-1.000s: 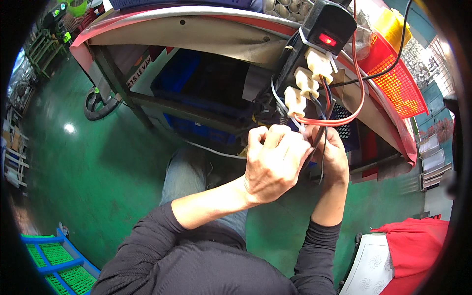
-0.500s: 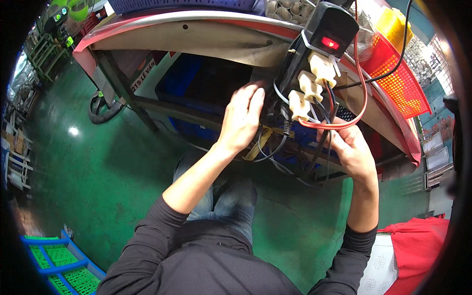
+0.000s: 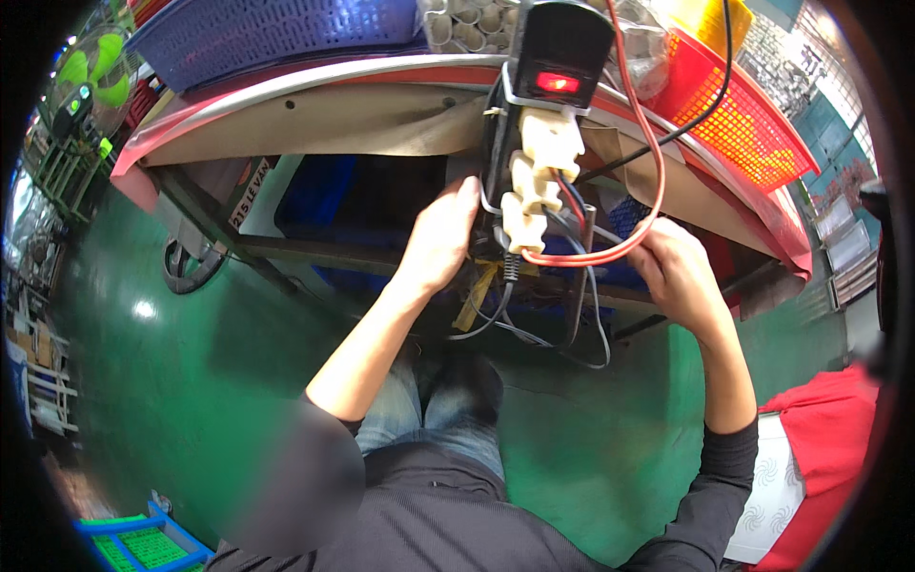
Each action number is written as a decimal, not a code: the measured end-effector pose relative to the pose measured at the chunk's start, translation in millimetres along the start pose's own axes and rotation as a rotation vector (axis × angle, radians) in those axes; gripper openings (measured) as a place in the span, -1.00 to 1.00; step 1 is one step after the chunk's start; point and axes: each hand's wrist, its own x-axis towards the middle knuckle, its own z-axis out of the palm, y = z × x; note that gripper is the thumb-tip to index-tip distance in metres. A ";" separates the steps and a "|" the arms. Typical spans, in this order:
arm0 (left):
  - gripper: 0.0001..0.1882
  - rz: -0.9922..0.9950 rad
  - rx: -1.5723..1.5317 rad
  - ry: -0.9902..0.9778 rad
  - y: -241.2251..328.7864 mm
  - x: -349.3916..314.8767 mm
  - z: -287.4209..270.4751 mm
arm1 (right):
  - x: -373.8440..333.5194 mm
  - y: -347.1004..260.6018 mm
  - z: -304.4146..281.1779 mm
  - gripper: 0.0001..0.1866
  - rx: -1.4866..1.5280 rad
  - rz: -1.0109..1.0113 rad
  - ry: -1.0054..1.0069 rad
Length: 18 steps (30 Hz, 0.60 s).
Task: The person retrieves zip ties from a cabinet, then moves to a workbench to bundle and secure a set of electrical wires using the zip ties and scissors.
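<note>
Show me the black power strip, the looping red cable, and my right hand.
Black power strip (image 3: pixel 560 46): head view, on its upper end.
Looping red cable (image 3: pixel 591 256): head view, on its lower curve.
Right hand (image 3: pixel 678 272): head view, middle of its back.

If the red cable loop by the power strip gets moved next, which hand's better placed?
Right, probably. The right hand has its fingers at the red cable's lower right bend, though contact is unclear. The left hand is across the black power strip, with cream plugs between it and the loop.
</note>
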 end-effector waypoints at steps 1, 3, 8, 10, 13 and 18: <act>-0.54 0.021 0.033 0.041 3.1 -2.5 -1.2 | -4.1 -5.1 -2.8 -0.85 0.102 -0.006 -0.045; -0.59 -0.058 0.013 0.045 7.9 -6.4 -4.4 | -10.1 -17.6 -8.7 -0.86 0.263 -0.039 -0.121; -0.59 -0.051 -0.149 -0.097 3.1 -1.5 -9.0 | -7.6 -27.7 -12.0 -0.87 0.434 -0.144 -0.055; -0.54 -0.032 -0.166 -0.117 -2.6 -5.0 -11.4 | -6.2 -17.3 -13.7 -0.85 0.450 -0.077 -0.050; -0.38 -0.029 -0.380 -0.214 -9.9 -6.2 -13.4 | -4.3 -2.6 -4.3 -0.81 0.411 -0.065 -0.222; -0.28 -0.069 -0.511 -0.273 -19.4 2.1 -17.5 | 15.5 13.1 24.8 -0.69 0.893 0.081 -0.621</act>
